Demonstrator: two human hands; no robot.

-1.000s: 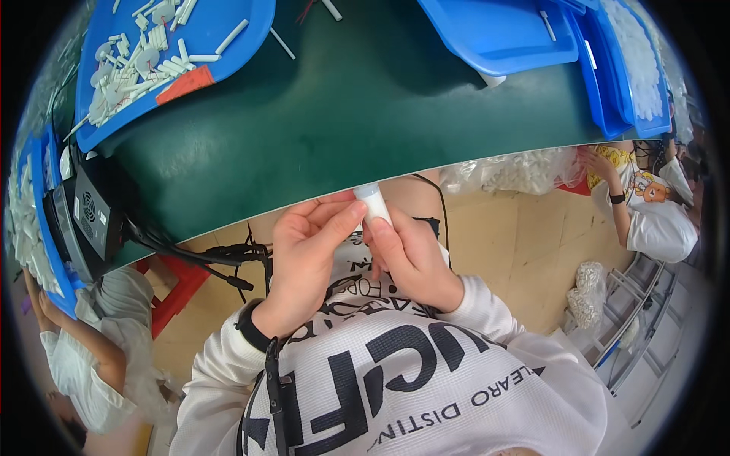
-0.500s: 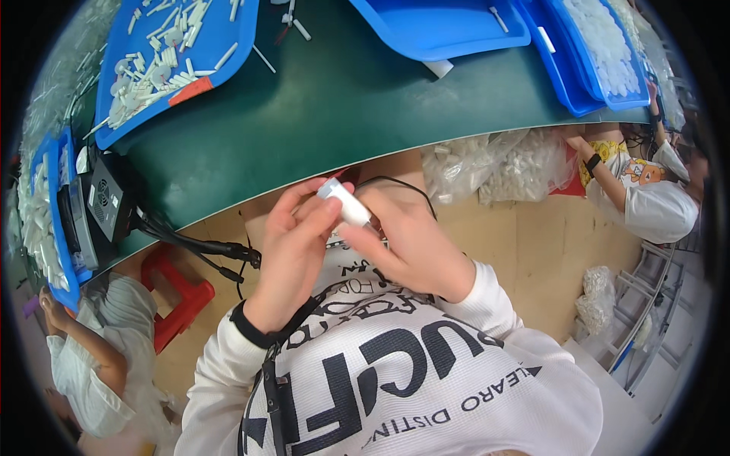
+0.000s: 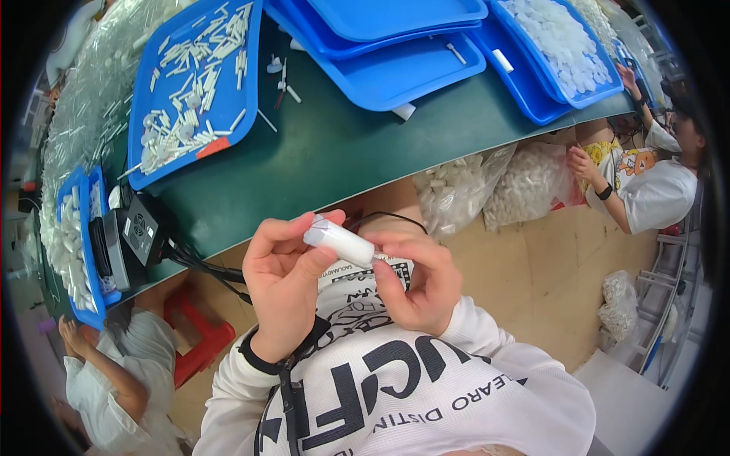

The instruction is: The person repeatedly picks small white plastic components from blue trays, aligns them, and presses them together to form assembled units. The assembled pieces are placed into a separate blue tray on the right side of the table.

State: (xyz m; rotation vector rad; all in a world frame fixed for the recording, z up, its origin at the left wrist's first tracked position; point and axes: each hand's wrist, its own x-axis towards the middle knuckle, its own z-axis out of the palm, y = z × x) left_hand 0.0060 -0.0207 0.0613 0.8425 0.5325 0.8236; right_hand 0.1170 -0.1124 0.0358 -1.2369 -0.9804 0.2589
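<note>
A short white cylinder (image 3: 346,247) with a translucent bluish end lies slantwise between my hands, in front of my shirt. My left hand (image 3: 280,285) grips it near the bluish end, thumb below and fingers above. At the opposite end, the thumb and forefinger of my right hand (image 3: 422,283) pinch close together around a small clear or shiny bit at the cylinder's tip. That bit is mostly covered by the fingertips, so its kind cannot be made out.
Beyond my hands runs the edge of a green table (image 3: 319,144). On it stand a blue tray (image 3: 251,114) of white sticks, stacked blue trays (image 3: 395,83), and a tray of translucent pieces (image 3: 563,53). Cables hang from a black device (image 3: 144,228). People sit at both sides, near bagged white parts (image 3: 521,186).
The cylinder has tilted closer to level. My right fingers have drawn back from its side to its right end. The whole view has shifted, showing more of the table.
</note>
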